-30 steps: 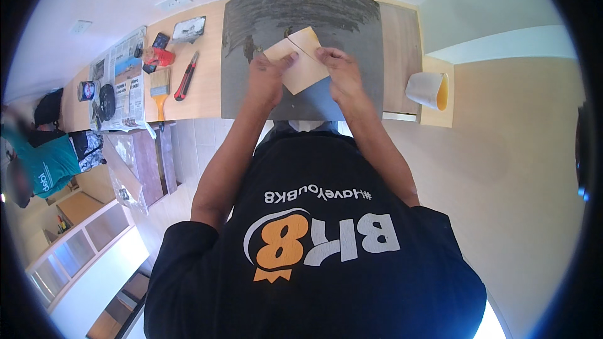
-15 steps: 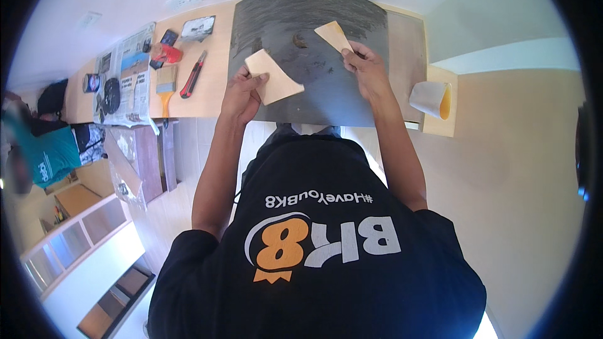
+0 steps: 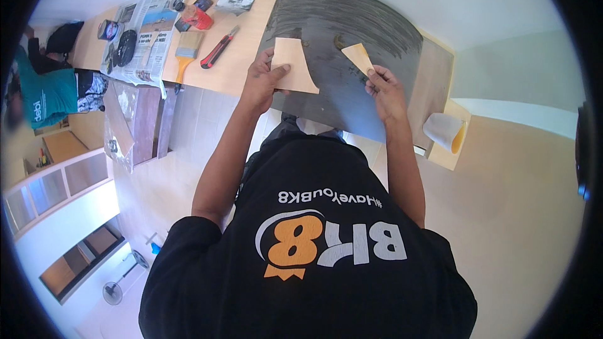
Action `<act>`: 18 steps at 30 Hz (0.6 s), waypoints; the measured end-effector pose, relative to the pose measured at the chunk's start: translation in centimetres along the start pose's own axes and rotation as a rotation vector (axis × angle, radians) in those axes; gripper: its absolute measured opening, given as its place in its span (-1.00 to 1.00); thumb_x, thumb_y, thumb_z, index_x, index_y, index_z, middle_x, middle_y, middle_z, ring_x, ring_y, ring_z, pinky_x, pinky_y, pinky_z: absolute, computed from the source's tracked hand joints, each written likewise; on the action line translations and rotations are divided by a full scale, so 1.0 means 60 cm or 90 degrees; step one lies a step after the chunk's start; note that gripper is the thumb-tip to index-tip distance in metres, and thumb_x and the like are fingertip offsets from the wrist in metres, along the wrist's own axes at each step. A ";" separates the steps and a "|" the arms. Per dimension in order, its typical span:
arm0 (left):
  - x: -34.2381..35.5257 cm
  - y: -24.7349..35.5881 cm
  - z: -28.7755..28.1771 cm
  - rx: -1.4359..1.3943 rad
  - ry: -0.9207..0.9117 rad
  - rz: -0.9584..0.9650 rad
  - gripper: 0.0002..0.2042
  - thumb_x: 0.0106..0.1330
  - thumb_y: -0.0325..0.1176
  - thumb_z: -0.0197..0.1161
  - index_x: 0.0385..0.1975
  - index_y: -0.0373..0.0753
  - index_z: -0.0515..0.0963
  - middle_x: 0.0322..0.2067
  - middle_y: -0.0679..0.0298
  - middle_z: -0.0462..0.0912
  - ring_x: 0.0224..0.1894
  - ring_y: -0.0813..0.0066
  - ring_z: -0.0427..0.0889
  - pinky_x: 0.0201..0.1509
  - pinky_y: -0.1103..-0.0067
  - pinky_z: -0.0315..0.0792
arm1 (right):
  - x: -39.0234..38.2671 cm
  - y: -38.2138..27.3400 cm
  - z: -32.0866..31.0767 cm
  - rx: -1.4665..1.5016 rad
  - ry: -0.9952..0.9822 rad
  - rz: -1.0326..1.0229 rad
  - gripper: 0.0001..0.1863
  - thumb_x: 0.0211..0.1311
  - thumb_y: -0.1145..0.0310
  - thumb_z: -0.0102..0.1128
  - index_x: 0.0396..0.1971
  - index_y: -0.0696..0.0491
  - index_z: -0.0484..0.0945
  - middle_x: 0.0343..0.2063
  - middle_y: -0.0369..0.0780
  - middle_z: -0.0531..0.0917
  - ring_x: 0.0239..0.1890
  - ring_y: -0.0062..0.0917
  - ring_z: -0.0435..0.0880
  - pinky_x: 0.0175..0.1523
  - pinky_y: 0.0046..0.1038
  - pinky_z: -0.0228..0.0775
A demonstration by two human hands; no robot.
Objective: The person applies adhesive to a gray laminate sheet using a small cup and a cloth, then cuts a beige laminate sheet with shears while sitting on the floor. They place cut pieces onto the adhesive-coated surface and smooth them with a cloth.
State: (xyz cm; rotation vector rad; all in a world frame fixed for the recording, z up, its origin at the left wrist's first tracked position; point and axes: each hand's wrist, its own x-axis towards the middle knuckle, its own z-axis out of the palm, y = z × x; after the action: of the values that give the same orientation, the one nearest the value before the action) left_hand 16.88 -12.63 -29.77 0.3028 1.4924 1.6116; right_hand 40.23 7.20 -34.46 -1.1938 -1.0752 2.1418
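Observation:
My left hand [image 3: 262,81] is closed on a broad tan piece of thin sheet [image 3: 294,66] with a curved right edge, its thumb across the face. My right hand [image 3: 385,92] pinches a narrower tan flared strip [image 3: 357,58] by its lower end. Both pieces are held apart over a dark grey panel [image 3: 370,19], which carries streaky smears and a brownish blob [image 3: 340,42]. Whether the pieces are veneer, card or plastic, I cannot tell.
Left of the panel lie a red-and-black utility knife [image 3: 220,49], a yellow-handled paintbrush [image 3: 186,53], a red bottle [image 3: 198,17] and newspaper [image 3: 157,41] with a tin [image 3: 110,29] beside it. A curled sheet [image 3: 445,130] rests at right. Another person [image 3: 47,85] is at far left.
The view has turned, so the bench appears further right and tilted. The left piece now stands more upright, and the right strip is lower in the picture. Both stay held.

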 end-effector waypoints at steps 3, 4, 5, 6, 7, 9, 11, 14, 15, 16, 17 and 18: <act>0.001 0.004 -0.024 0.119 0.002 0.018 -0.44 0.23 -0.57 0.36 0.27 -0.36 0.38 -0.02 0.14 0.67 -0.23 0.48 0.73 -0.28 0.59 0.61 | 0.000 0.001 0.021 -0.010 -0.014 -0.011 -0.68 0.32 0.38 0.38 0.04 0.04 0.58 -0.30 -0.39 0.63 -0.29 -0.66 0.57 -0.12 -0.54 0.43; 0.002 0.006 -0.034 0.106 -0.004 0.037 -0.43 0.22 -0.59 0.35 0.27 -0.37 0.39 -0.02 0.15 0.67 -0.19 0.47 0.72 -0.18 0.58 0.60 | 0.000 0.000 0.027 -0.020 -0.009 -0.014 -0.63 0.31 0.39 0.38 0.08 0.05 0.56 -0.29 -0.38 0.63 -0.29 -0.66 0.57 -0.11 -0.54 0.43; 0.002 0.008 -0.044 0.093 -0.010 0.055 -0.43 0.20 -0.62 0.33 0.27 -0.39 0.40 -0.03 0.16 0.68 -0.14 0.47 0.72 -0.08 0.57 0.58 | 0.000 -0.003 0.034 -0.028 -0.015 -0.017 -0.59 0.31 0.39 0.38 0.12 0.07 0.53 -0.28 -0.37 0.63 -0.29 -0.66 0.57 -0.11 -0.54 0.43; 0.002 0.010 -0.055 0.081 -0.016 0.073 -0.43 0.18 -0.64 0.32 0.27 -0.41 0.40 -0.03 0.17 0.68 -0.09 0.47 0.71 0.02 0.57 0.57 | -0.001 -0.006 0.040 -0.035 -0.020 -0.021 -0.55 0.30 0.40 0.39 0.16 0.08 0.50 -0.26 -0.36 0.63 -0.28 -0.65 0.57 -0.10 -0.54 0.42; 0.000 0.014 -0.068 0.079 0.006 0.073 -0.43 0.17 -0.65 0.31 0.25 -0.41 0.42 -0.02 0.18 0.67 -0.07 0.46 0.70 0.07 0.55 0.54 | -0.001 -0.009 0.046 -0.036 -0.019 -0.028 -0.52 0.30 0.41 0.39 0.18 0.09 0.48 -0.26 -0.35 0.63 -0.27 -0.65 0.57 -0.09 -0.53 0.42; 0.002 0.021 -0.092 0.070 0.033 0.072 -0.45 0.15 -0.68 0.29 0.22 -0.42 0.45 0.01 0.19 0.66 -0.01 0.43 0.68 0.19 0.52 0.49 | -0.001 -0.018 0.056 -0.043 0.003 -0.044 -0.47 0.29 0.43 0.39 0.23 0.11 0.44 -0.24 -0.33 0.63 -0.26 -0.65 0.56 -0.07 -0.53 0.41; 0.008 0.028 -0.112 0.099 0.045 0.121 -0.49 0.20 -0.63 0.30 0.21 -0.39 0.45 0.03 0.16 0.66 -0.02 0.40 0.70 0.09 0.50 0.57 | 0.006 -0.026 0.065 -0.053 -0.016 -0.080 -0.44 0.24 0.47 0.40 0.22 0.15 0.42 -0.25 -0.29 0.63 -0.29 -0.67 0.55 -0.15 -0.57 0.39; 0.010 0.032 -0.126 -0.031 0.098 0.051 -0.51 0.24 -0.62 0.29 0.21 -0.40 0.42 0.01 0.08 0.64 -0.06 0.38 0.70 -0.01 0.46 0.59 | 0.017 -0.039 0.073 -0.067 -0.014 -0.102 -0.44 0.22 0.51 0.40 0.21 0.17 0.42 -0.25 -0.26 0.64 -0.29 -0.67 0.55 -0.19 -0.59 0.37; 0.008 0.032 -0.128 -0.069 0.128 0.018 -0.50 0.24 -0.62 0.29 0.22 -0.41 0.40 0.00 0.05 0.63 -0.09 0.37 0.70 -0.05 0.45 0.58 | 0.021 -0.041 0.076 -0.060 -0.040 -0.119 -0.44 0.21 0.53 0.40 0.21 0.17 0.43 -0.24 -0.25 0.65 -0.29 -0.67 0.55 -0.19 -0.60 0.37; 0.006 0.032 -0.129 -0.070 0.156 0.017 -0.49 0.26 -0.61 0.27 0.23 -0.41 0.37 -0.01 0.04 0.63 -0.09 0.36 0.70 -0.05 0.42 0.59 | 0.025 -0.044 0.078 -0.076 -0.021 -0.115 -0.45 0.22 0.53 0.39 0.21 0.17 0.43 -0.24 -0.25 0.65 -0.29 -0.67 0.55 -0.19 -0.60 0.37; 0.004 0.031 -0.129 -0.070 0.186 0.015 -0.49 0.28 -0.60 0.26 0.25 -0.41 0.34 -0.01 0.02 0.63 -0.08 0.34 0.70 -0.05 0.40 0.61 | 0.028 -0.045 0.081 -0.085 -0.027 -0.126 -0.45 0.23 0.53 0.39 0.21 0.17 0.43 -0.24 -0.25 0.65 -0.28 -0.67 0.55 -0.19 -0.60 0.37; 0.002 0.030 -0.129 -0.073 0.207 0.010 -0.49 0.29 -0.60 0.24 0.26 -0.40 0.31 -0.01 0.01 0.63 -0.07 0.32 0.70 -0.05 0.37 0.62 | 0.031 -0.046 0.084 -0.097 -0.029 -0.133 -0.46 0.23 0.53 0.38 0.21 0.17 0.43 -0.24 -0.25 0.65 -0.27 -0.67 0.55 -0.19 -0.60 0.37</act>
State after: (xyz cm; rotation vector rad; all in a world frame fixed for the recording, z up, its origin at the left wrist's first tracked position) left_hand 10.65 -17.56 -30.07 -0.0147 1.6309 1.8160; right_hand 34.99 8.06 -31.56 -1.0500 -1.3424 1.9647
